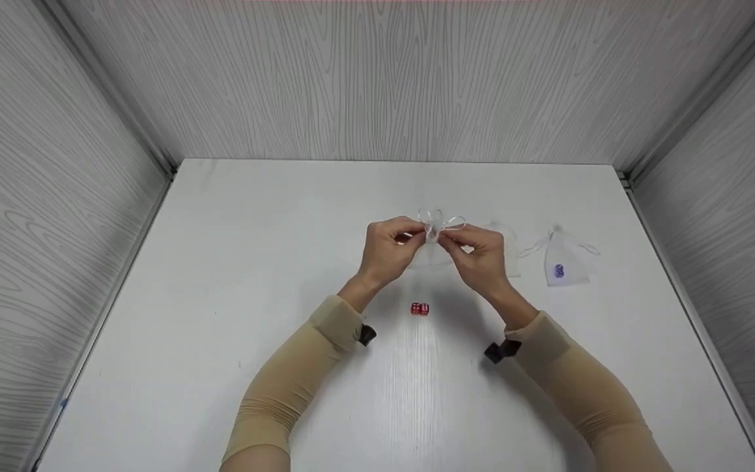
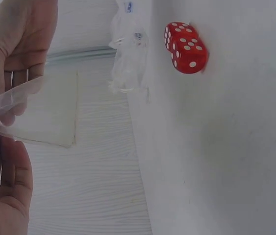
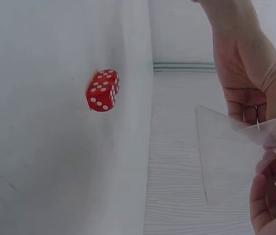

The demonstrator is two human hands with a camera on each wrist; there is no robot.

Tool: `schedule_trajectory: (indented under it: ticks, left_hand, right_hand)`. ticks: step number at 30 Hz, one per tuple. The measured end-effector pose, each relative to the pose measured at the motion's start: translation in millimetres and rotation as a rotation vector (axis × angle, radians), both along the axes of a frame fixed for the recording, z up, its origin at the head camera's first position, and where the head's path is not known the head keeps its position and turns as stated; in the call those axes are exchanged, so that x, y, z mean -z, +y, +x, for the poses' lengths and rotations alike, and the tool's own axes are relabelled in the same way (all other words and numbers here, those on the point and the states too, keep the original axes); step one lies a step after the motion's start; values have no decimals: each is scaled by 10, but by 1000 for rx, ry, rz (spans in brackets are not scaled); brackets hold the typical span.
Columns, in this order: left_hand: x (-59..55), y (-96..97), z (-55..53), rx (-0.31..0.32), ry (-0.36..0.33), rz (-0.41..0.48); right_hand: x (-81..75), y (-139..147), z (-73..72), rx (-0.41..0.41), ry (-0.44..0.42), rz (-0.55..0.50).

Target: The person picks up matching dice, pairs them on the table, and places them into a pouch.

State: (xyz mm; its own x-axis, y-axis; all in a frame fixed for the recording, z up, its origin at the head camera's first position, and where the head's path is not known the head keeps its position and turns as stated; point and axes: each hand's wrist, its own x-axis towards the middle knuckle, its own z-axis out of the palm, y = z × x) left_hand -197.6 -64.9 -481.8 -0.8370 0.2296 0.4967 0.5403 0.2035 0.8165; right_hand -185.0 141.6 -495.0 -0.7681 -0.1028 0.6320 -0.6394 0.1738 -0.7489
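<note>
Over the table, both hands pinch the gathered neck of a small sheer white drawstring pouch. My left hand grips it from the left with thumb and fingertips. From the other side my right hand pinches it the same way. Thin ribbon loops stick up above the fingers. The pouch body hangs flat and see-through in the left wrist view and the right wrist view. Two red dice with white pips lie side by side on the table, nearer me than the hands.
To the right, another sheer pouch lies with blue-purple dice inside, its ribbons spread. A further pale pouch is partly hidden behind the right hand. Wood-grain panels wall the white table at the back and sides.
</note>
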Motion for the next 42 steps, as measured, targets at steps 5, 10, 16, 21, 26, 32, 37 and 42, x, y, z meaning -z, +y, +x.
schedule_trajectory:
  ticks: [5,10,16,21,26,32,37,42]
  left_hand:
    - [24,-32,10,-14,-5,21]
    - [84,-105,8,-2,-43,20]
    - [124,-93,8,8,-46,7]
    - [130,-29,26,19,-16,-5]
    - [159,-1,44,29,1,-12]
    - [222,-105,95,64,-19,-95]
    - [272,-258,119,93,-151,-258]
    - [327,-387,135,195,-329,-459]
  right_hand:
    - [6,36,2,41,11,1]
    - [8,155,-12,93,31,20]
    - [1,221,-30,87,29,63]
    - [44,174,-42,40,45,63]
    - [67,140,-46,10,91,53]
    - [51,226,-76,-10,159,25]
    - [7,313,-99,-42,209,31]
    - [15,368,-128,-79,251,55]
